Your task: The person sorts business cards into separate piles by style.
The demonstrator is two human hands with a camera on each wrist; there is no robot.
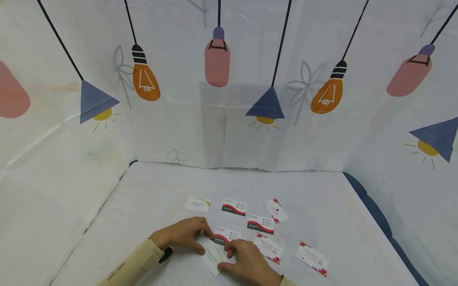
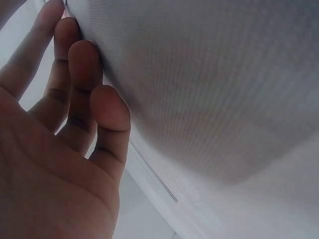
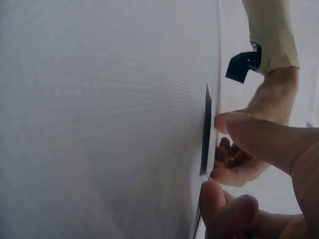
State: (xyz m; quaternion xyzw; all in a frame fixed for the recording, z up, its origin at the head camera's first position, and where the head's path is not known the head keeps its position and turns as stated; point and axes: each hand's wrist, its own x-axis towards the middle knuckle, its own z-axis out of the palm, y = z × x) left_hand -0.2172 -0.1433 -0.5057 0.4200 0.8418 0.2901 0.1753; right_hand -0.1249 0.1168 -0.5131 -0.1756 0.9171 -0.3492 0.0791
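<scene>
Several business cards lie on a white-covered table (image 1: 322, 190). My left hand (image 1: 182, 235) arches over the near cards. Its fingertips (image 1: 209, 232) touch the left end of a red-and-black card (image 1: 226, 234). In the left wrist view those fingers (image 2: 79, 74) lie nearly straight against the cloth beside a thin card edge (image 2: 152, 172). My right hand (image 1: 248, 263) pinches a white card with a yellow-green swoosh (image 1: 214, 259) between thumb and forefinger. The right wrist view shows my thumb (image 3: 249, 134) at a dark card edge (image 3: 205, 129), with the left hand's fingers (image 3: 227, 164) behind it.
More cards are spread beyond the hands: a white-green one (image 1: 198, 204), two red-and-black ones (image 1: 233, 207) (image 1: 260, 223), and three white ones with red flowers (image 1: 276, 210) (image 1: 269, 248) (image 1: 312, 258). A lamp-patterned curtain (image 1: 229, 99) walls in the table at the back and both sides.
</scene>
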